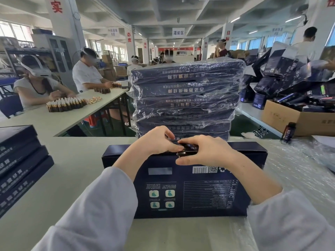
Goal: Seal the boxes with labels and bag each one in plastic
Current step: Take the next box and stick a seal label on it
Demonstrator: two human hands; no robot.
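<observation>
A flat dark blue box [190, 192] lies printed side up on the white table in front of me. Both hands meet at the middle of its far edge. My left hand [156, 142] and my right hand [206, 151] press a small dark shiny label [186, 151] with their fingertips onto the seam of the far flap. Behind the box rises a tall stack of bagged boxes [184, 98], each wrapped in clear plastic.
A stack of unbagged blue boxes [20, 165] lies at the left edge. Clear plastic bags [299, 171] cover the table on the right, with a small dark bottle [288, 132] and a cardboard carton [297, 120] beyond. Other workers sit at the left table.
</observation>
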